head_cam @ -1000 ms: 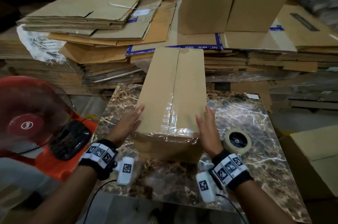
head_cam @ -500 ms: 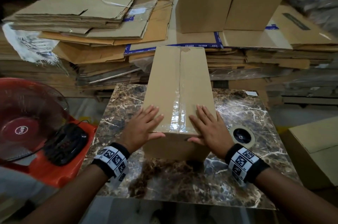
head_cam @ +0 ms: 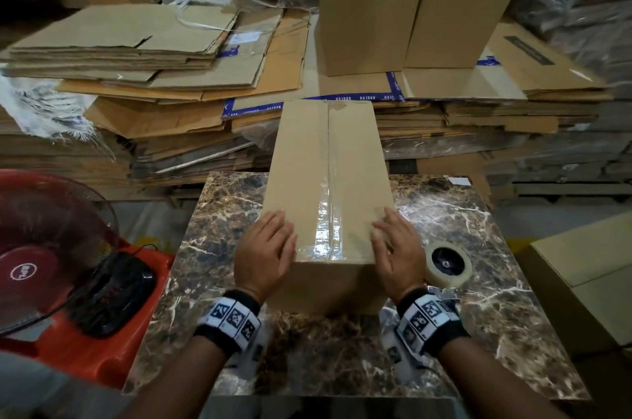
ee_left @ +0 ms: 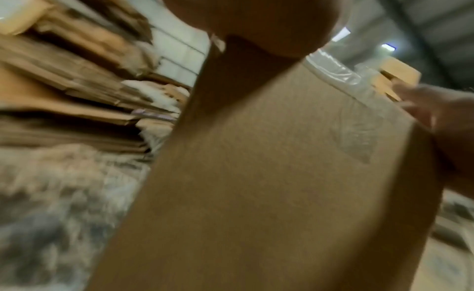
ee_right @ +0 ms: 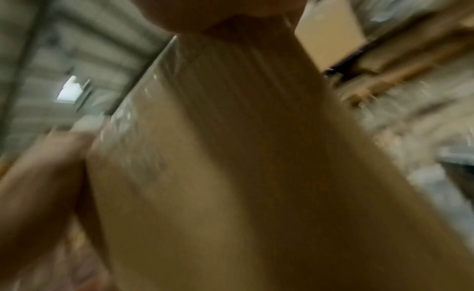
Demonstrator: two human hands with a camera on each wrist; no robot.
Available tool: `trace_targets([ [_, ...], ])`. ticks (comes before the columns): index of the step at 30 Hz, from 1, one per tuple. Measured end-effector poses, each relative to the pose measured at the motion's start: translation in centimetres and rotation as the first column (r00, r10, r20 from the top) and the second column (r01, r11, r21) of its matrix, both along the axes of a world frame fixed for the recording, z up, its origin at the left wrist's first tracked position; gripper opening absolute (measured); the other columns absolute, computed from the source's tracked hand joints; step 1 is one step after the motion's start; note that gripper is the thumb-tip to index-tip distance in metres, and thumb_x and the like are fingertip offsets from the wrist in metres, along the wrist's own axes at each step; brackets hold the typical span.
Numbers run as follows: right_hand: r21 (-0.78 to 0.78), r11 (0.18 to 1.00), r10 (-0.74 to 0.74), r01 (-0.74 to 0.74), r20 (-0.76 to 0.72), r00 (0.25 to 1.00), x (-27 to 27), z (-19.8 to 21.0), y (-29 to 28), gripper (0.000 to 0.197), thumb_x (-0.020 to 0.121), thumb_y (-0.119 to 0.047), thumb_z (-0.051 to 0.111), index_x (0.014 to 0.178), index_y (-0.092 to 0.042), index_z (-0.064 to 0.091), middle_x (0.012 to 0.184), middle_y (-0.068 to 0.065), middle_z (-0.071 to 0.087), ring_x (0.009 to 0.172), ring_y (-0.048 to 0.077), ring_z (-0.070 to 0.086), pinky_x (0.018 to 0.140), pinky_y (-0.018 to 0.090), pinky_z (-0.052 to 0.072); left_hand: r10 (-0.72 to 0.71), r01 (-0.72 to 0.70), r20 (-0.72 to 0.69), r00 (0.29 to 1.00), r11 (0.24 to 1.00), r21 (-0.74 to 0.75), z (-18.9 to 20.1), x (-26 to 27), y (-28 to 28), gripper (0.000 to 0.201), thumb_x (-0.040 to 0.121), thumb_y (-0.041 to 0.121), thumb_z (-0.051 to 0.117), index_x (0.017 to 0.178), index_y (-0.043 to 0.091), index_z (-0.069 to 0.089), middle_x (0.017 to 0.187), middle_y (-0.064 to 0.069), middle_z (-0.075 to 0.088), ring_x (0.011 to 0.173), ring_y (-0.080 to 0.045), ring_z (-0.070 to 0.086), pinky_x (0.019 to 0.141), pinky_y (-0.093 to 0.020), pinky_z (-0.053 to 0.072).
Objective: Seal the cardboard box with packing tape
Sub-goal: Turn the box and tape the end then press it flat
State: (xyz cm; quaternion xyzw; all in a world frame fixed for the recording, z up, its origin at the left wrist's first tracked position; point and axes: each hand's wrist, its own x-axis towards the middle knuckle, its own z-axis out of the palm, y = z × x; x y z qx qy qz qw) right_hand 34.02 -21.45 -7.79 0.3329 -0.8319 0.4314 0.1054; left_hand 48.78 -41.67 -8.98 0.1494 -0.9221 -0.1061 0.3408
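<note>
Your left hand [head_cam: 265, 254] and right hand [head_cam: 396, 254] lie flat on the near end of the cardboard box [head_cam: 328, 162]. The fingers are straight and close together; they press down and grip nothing. Half a second ago both palms sat close against the clear tape strip [head_cam: 328, 234]. They have since slid outward, and each now covers a long top edge, one on either side of the strip.

The strip runs between your hands and on past your fingertips along the centre seam. It also folds down the face below your wrists. Judge from this that the smoothing stroke over the near end is done and the tape there is seated.

The box rests on the marble table [head_cam: 496, 333], its length running away from your fingertips. The tape roll [head_cam: 448, 263] lies just outboard of your right wrist, apart from the box. Both wrist views are blurred and confirm only cardboard under each palm. Expect to change to a side hold before you move the box.
</note>
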Motion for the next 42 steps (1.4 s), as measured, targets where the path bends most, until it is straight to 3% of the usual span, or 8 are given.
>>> trace_targets([
  [6, -0.396, 0.756, -0.221, 0.521, 0.595, 0.773, 1.6, -0.4, -1.3, 0.026, 0.095, -0.03, 0.052, 0.108, -0.013, 0.067, 0.11, 0.008, 0.069, 0.104, 0.024, 0.064, 0.093, 0.042, 0.053, 0.517, -0.195, -0.343, 0.784, 0.73, 0.655, -0.8, -1.6, 3.8, 0.035, 0.098, 0.006, 0.048, 0.132, 0.001, 0.054, 0.139, -0.023, 0.048, 0.122, -0.012, 0.046, 0.1, -0.012, 0.041],
  [13, -0.276, 0.903, -0.187, 0.328, 0.435, 0.881, 1.8, -1.1, -0.7, 0.033, 0.095, -0.036, 0.05, 0.115, -0.013, 0.063, 0.115, 0.003, 0.065, 0.11, 0.024, 0.061, 0.095, 0.04, 0.051, 0.733, -0.199, -0.187, 0.654, 0.405, 0.892, -0.9, -3.8, 7.9, 0.066, 0.097, 0.032, 0.044, 0.151, 0.002, 0.02, 0.153, -0.027, 0.026, 0.141, -0.038, 0.03, 0.117, -0.051, 0.028],
  [17, 0.008, 0.99, -0.138, 0.14, 0.22, 0.966, 0.8, -1.1, 0.4, 0.052, 0.091, -0.053, 0.036, 0.119, -0.018, 0.062, 0.152, 0.009, 0.043, 0.141, 0.027, 0.038, 0.114, 0.057, 0.033, 0.635, -0.316, -0.096, 0.766, 0.503, 0.805, -1.4, -2.2, 8.0, 0.083, 0.093, 0.054, 0.034, 0.155, 0.007, 0.007, 0.161, -0.024, 0.008, 0.149, -0.033, 0.01, 0.117, -0.062, 0.018],
  [22, 0.416, 0.901, -0.048, 0.125, -0.19, 0.981, 1.5, 2.5, -0.5, 0.045, 0.095, -0.051, 0.035, 0.13, -0.026, 0.049, 0.162, 0.013, 0.021, 0.151, 0.027, 0.013, 0.116, 0.065, 0.006, 0.344, -0.293, -0.159, 0.925, 0.916, 0.274, 2.3, -1.0, 6.5, 0.07, 0.096, 0.04, 0.041, 0.151, 0.001, 0.022, 0.162, -0.024, 0.004, 0.153, -0.031, -0.001, 0.121, -0.057, 0.003],
  [25, 0.536, 0.835, -0.021, 0.125, -0.197, 0.98, 3.5, 2.7, -3.2, 0.058, 0.094, -0.053, 0.036, 0.143, -0.023, 0.036, 0.163, 0.018, 0.011, 0.152, 0.032, 0.005, 0.113, 0.072, 0.001, 0.297, -0.305, 0.118, 0.948, 0.951, 0.059, 3.5, -3.0, 4.8, 0.07, 0.098, 0.042, 0.033, 0.154, 0.005, 0.011, 0.164, -0.022, 0.003, 0.152, -0.032, -0.003, 0.122, -0.054, 0.007],
  [32, 0.646, 0.757, -0.179, 0.102, 0.054, 0.982, 1.1, 2.0, 0.8, 0.067, 0.094, -0.067, 0.013, 0.151, -0.039, -0.005, 0.163, 0.017, -0.01, 0.15, 0.039, -0.008, 0.112, 0.073, 0.013, 0.277, -0.401, 0.514, 0.812, 0.904, 0.146, 2.8, -3.2, 3.1, 0.086, 0.092, 0.073, 0.015, 0.155, 0.022, -0.015, 0.163, -0.017, -0.013, 0.151, -0.033, -0.01, 0.119, -0.057, 0.006],
  [38, -0.163, 0.985, 0.053, 0.052, 0.577, 0.815, 1.9, 1.1, 1.2, 0.062, 0.098, -0.039, 0.052, 0.152, -0.032, 0.02, 0.154, 0.003, 0.04, 0.134, 0.019, 0.045, 0.109, 0.045, 0.042, 0.155, -0.423, 0.502, 0.851, 0.767, 0.482, 2.8, -3.0, -0.4, 0.096, 0.089, 0.071, 0.041, 0.155, 0.026, -0.011, 0.163, -0.019, 0.011, 0.143, -0.041, 0.029, 0.109, -0.057, 0.037],
  [42, -0.268, 0.904, 0.008, 0.334, 0.791, 0.612, 2.6, -0.3, 0.3, 0.06, 0.082, -0.051, 0.069, 0.135, -0.03, 0.052, 0.131, -0.001, 0.063, 0.116, 0.017, 0.06, 0.106, 0.048, 0.046, -0.015, -0.241, 0.264, 0.964, 0.362, 0.9, 1.7, -1.8, -3.4, 0.089, 0.082, 0.066, 0.062, 0.152, 0.033, 0.018, 0.147, 0.008, 0.043, 0.13, -0.023, 0.049, 0.106, -0.054, 0.042],
])
